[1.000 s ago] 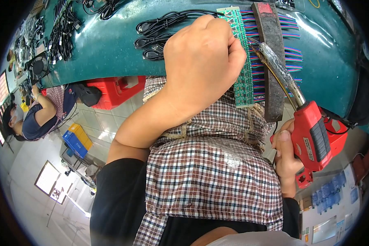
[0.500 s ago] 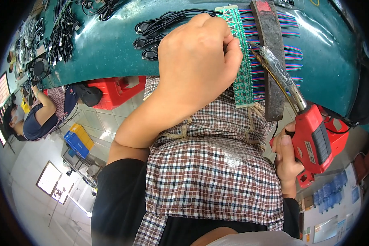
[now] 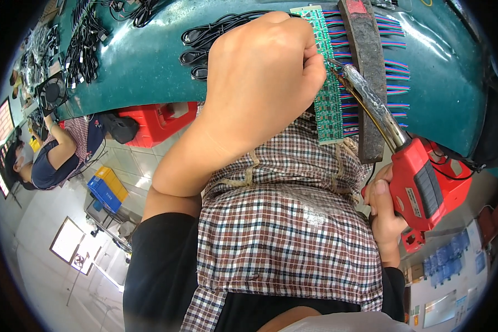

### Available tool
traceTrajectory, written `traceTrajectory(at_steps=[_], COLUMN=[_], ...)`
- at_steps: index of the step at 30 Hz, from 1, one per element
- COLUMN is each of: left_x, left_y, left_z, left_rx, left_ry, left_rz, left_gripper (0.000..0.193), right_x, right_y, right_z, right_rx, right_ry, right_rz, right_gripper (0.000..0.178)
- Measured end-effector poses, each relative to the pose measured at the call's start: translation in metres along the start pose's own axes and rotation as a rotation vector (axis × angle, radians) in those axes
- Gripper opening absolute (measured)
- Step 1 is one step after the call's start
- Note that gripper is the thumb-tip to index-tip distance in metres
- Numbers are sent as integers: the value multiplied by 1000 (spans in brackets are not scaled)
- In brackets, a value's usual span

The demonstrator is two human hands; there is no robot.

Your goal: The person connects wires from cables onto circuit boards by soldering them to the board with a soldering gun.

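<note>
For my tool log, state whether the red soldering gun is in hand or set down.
In hand: the right hand grips the red soldering gun, whose metal barrel slants toward the green circuit board.

Electronics workshop, red soldering gun, green circuit board, bundled black cables, co-worker

A: Readable text?
B: None I can read. Pale label observed on the red soldering gun to my right; its print is too small.
</note>
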State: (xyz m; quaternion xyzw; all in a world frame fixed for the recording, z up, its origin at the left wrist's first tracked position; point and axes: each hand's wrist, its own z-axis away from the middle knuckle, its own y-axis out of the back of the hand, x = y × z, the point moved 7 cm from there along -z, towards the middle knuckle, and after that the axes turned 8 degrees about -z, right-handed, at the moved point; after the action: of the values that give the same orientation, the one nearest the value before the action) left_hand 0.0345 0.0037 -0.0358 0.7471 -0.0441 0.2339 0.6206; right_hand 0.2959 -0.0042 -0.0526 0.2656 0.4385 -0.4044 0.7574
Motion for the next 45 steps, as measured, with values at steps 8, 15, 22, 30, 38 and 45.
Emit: traceTrajectory(at_steps=[8, 15, 22, 30, 38, 45], left_x=[2, 3, 1, 2, 3, 4], left_y=[5, 5, 2, 1, 0, -2], left_z=[-1, -4, -4, -1, 2, 5], left_rx=[132, 119, 83, 66, 44, 66], left_ry=[-97, -122, -92, -90, -45, -36], left_rz=[8, 34, 25, -9, -79, -86], left_gripper=[11, 12, 11, 12, 12, 14], right_x=[1, -2, -7, -3, 0, 3], right_y=[-1, -1, 2, 4, 2, 0], right_z=[0, 0, 0, 5, 3, 3], right_rx=[5, 24, 55, 63, 26, 9], right_ry=[-31, -17, 28, 6, 35, -17], right_rz=[-5, 5, -28, -13, 4, -9], right_gripper=[11, 11, 11, 15, 9, 9])
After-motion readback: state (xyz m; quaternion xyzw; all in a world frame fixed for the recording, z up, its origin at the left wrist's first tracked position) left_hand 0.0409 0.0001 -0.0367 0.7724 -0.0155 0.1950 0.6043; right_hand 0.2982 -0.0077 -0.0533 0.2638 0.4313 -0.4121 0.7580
